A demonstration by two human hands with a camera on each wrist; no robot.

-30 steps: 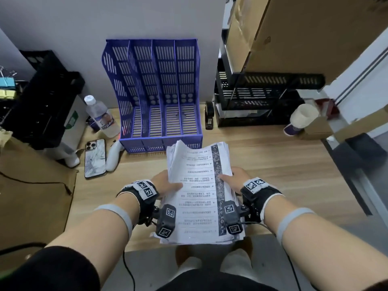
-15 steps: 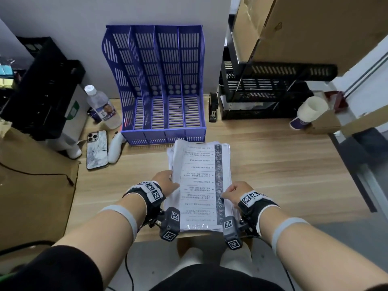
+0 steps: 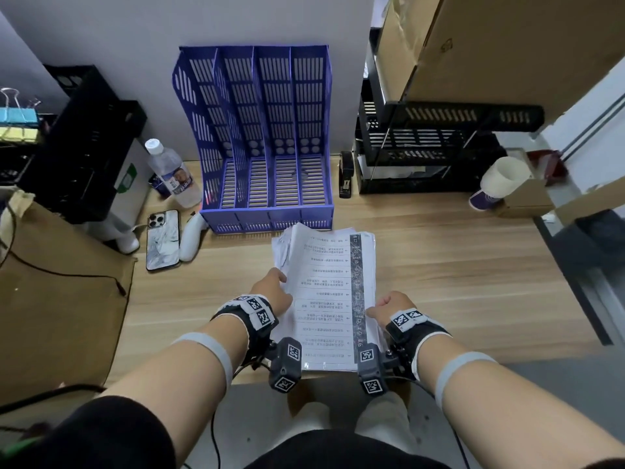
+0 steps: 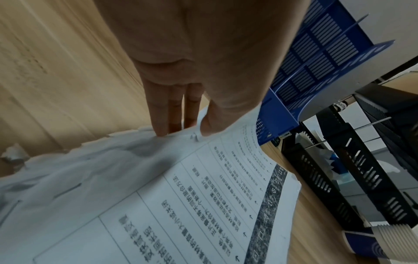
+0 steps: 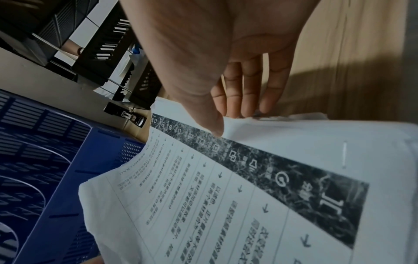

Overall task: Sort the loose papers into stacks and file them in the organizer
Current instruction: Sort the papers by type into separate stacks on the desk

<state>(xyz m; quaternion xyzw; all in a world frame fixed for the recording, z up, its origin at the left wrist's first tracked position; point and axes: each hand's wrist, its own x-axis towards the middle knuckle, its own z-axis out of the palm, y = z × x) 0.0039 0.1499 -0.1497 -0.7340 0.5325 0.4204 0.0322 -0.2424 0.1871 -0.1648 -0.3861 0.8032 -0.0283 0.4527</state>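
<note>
A thick stack of printed papers [image 3: 324,292] with a dark strip down its right side lies lengthwise on the wooden desk [image 3: 456,282]. Its far end almost reaches the empty blue organizer [image 3: 270,130], which has several slots. My left hand [image 3: 274,289] pinches the stack's left edge, thumb on top and fingers underneath [image 4: 185,128]. My right hand [image 3: 389,308] pinches the right edge the same way, its thumb on the dark strip [image 5: 233,121]. The sheets' left edges are ragged and uneven [image 4: 90,151].
Left of the organizer are a water bottle [image 3: 172,174], a phone [image 3: 162,240] and a white device [image 3: 191,236]. On the right stand a black stapler [image 3: 345,179], black tray racks [image 3: 422,147] and stacked paper cups [image 3: 500,182]. Black crates [image 3: 77,143] and cardboard [image 3: 61,299] fill the left side.
The stack has gone from raised and tilted to lying lower and flatter in front of the organizer. Both hands have kept their hold on its side edges.
</note>
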